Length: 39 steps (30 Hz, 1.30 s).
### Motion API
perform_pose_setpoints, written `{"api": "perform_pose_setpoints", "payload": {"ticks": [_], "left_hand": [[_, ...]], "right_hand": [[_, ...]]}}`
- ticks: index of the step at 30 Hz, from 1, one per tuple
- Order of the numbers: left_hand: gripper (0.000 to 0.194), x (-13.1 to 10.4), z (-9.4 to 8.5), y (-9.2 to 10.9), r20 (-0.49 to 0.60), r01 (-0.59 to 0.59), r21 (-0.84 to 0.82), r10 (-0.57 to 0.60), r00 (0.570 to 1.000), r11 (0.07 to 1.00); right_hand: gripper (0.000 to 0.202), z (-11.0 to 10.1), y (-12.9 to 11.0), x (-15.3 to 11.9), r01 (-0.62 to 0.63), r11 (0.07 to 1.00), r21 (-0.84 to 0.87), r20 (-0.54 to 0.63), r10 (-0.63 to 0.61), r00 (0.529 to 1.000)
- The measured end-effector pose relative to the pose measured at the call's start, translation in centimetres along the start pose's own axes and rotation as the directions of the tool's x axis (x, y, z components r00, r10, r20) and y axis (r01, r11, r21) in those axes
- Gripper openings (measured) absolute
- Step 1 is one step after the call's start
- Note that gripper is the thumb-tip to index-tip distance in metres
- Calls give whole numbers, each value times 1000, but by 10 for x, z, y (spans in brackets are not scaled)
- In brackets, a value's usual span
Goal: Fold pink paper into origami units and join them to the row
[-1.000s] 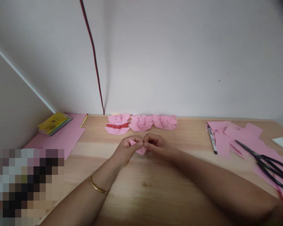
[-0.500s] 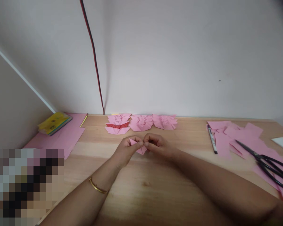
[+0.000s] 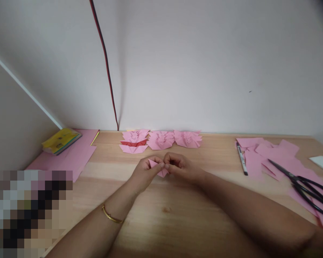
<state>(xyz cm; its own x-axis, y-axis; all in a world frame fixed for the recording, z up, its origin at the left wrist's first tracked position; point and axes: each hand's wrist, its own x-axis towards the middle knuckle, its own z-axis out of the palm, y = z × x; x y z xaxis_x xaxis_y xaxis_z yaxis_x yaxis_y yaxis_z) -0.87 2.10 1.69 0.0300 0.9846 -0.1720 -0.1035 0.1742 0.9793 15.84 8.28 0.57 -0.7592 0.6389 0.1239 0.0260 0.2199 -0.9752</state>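
A small piece of folded pink paper is pinched between my two hands above the wooden table. My left hand is closed on its left side, thumb on top. From the other side my right hand grips it, the two thumb tips nearly meeting at its upper edge. Fingers hide much of the paper. Just beyond my hands, along the wall, lie three overlapping rows of folded pink paper pieces; the left row includes one red piece.
Black-handled scissors rest on pink paper scraps at the right, beside a marker pen. At the left, a yellow packet lies on pink sheets. A red-and-black cable hangs down the wall.
Almost nothing differs. My hands hold the same folded paper in the same place, and the view has shifted very slightly.
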Motion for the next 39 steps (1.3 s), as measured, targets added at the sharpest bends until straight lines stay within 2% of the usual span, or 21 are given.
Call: {"api": "perform_pose_setpoints", "payload": {"ticks": [4,18,27,39], "left_hand": [[25,-1,0,2,7,-12,49,11,1000,999],[23,1,0,-1,12,3,-1,-3,1000,1000],[23,1,1,-1,13,11,-37,-10,1000,999],[24,1,0,0,13,17,-18,-16,1000,1000]], "right_hand": [[28,0,-1,0,-3,999,-33,-1,3,1000],[31,0,-3,1,16,999,-37,-19,-17,1000],[29,1,1,0,-29,999,-17,-27,29,999],[27,1,4,0,-6,1000,-28,-28,5,1000]]}}
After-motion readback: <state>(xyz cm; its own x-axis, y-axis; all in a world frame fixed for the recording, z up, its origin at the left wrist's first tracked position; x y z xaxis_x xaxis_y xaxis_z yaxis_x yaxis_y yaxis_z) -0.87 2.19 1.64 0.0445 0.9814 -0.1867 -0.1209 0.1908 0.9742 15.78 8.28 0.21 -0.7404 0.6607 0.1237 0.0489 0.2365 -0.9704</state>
